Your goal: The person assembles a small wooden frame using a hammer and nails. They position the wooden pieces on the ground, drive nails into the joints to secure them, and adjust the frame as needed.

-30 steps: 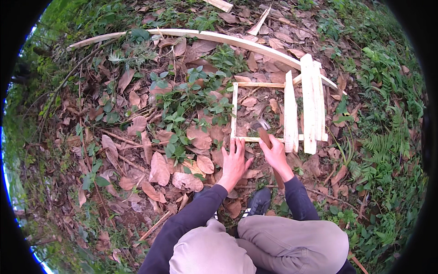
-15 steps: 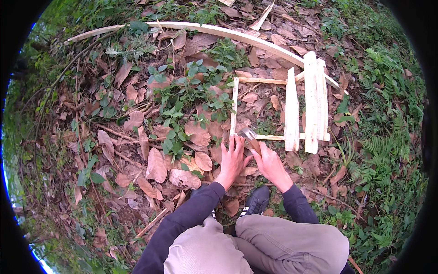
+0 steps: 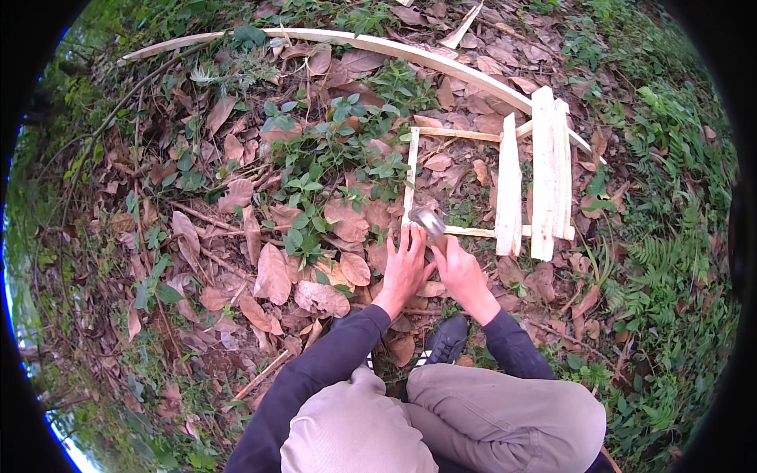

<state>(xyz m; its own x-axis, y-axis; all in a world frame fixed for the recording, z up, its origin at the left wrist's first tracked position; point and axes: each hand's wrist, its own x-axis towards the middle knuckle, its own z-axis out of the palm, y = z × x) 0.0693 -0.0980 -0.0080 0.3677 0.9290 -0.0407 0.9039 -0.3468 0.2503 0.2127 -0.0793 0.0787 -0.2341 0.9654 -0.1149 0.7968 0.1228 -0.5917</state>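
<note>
My right hand (image 3: 464, 277) is wrapped round the handle of a hammer, close behind its metal head (image 3: 428, 222). The head looks blurred and hangs just right of the near left corner of a light wooden frame (image 3: 411, 177). Against that same corner my left hand (image 3: 404, 272) presses its fingertips, fingers close together. Whether a nail sits between them is too small to tell. The frame lies on the leaves, with a thin left slat, a far rail and a near rail (image 3: 471, 232).
Across the frame's right part lie several rough pale boards (image 3: 542, 173). Beyond it a long curved-looking wooden strip (image 3: 378, 45) stretches to the left. Dry brown leaves (image 3: 272, 280) and green plants (image 3: 315, 173) cover the ground. My shoe (image 3: 447, 339) and bent knees are close below.
The hammer head has shifted slightly toward the frame's corner and is blurred. My left hand stays at the corner. The whole view has moved a little.
</note>
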